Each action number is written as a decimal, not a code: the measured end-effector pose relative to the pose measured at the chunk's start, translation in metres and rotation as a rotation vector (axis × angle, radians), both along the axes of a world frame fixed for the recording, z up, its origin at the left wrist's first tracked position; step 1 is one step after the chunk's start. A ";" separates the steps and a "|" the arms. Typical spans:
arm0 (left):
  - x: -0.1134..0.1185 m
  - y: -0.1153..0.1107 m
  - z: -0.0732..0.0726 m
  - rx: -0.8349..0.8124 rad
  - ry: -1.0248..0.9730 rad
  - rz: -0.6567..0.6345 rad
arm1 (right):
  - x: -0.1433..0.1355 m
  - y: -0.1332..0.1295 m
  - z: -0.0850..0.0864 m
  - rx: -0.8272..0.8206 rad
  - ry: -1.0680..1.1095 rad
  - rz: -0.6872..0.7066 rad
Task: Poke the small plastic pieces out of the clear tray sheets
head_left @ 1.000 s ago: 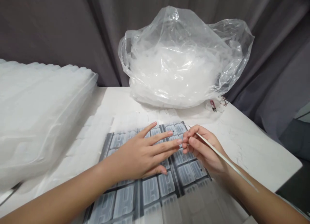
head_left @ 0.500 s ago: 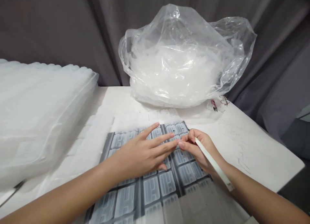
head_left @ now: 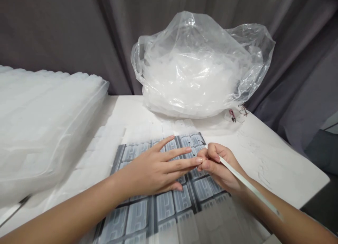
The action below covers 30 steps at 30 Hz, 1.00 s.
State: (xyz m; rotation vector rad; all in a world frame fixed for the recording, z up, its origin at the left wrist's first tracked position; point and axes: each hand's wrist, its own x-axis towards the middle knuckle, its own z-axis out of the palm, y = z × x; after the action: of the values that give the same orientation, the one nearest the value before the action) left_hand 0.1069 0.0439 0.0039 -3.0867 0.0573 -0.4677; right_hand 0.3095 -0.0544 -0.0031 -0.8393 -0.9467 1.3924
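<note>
My left hand (head_left: 158,168) is open, palm down, with fingers spread over a dark sheet (head_left: 152,216) bearing rows of translucent plastic pieces (head_left: 165,206). Its middle fingertip meets the fingertips of my right hand (head_left: 218,164). That right hand is closed in a pinch around a slim, pale strip-like tool (head_left: 245,182), whose long end slants back over the wrist. A small dark point shows just beyond the fingers, but I cannot tell what kind of tool it is. Both hands hide part of the sheet.
A big clear plastic bag (head_left: 195,85) full of whitish pieces stands at the back of the white table (head_left: 285,166). Pink-handled nippers (head_left: 232,115) lie by its right side. Stacked translucent trays (head_left: 47,120) fill the left, and a grey curtain (head_left: 66,29) hangs behind.
My right hand has shifted slightly right and down, and the pale tool's rear end has swung further out along the forearm. My left fingertips reach a little further right.
</note>
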 end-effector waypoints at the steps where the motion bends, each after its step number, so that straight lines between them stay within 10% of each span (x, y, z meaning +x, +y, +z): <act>1: 0.000 0.000 0.000 -0.007 0.001 -0.003 | 0.000 0.000 0.000 -0.011 0.017 0.004; 14: -0.002 0.000 0.007 0.153 -0.057 -0.035 | 0.002 0.004 -0.005 -0.064 0.189 0.089; 23: -0.003 0.004 0.006 -0.083 0.113 0.041 | 0.056 0.028 -0.015 0.200 -0.849 -0.221; 30: -0.001 0.003 0.000 -0.165 0.113 0.053 | 0.047 0.031 -0.025 0.166 -0.872 -0.058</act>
State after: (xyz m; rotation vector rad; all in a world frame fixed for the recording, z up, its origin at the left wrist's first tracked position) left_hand 0.1057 0.0466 0.0043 -3.2646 -0.0643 -0.3111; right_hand 0.3567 -0.0229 -0.0283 -1.3661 -1.6489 0.8543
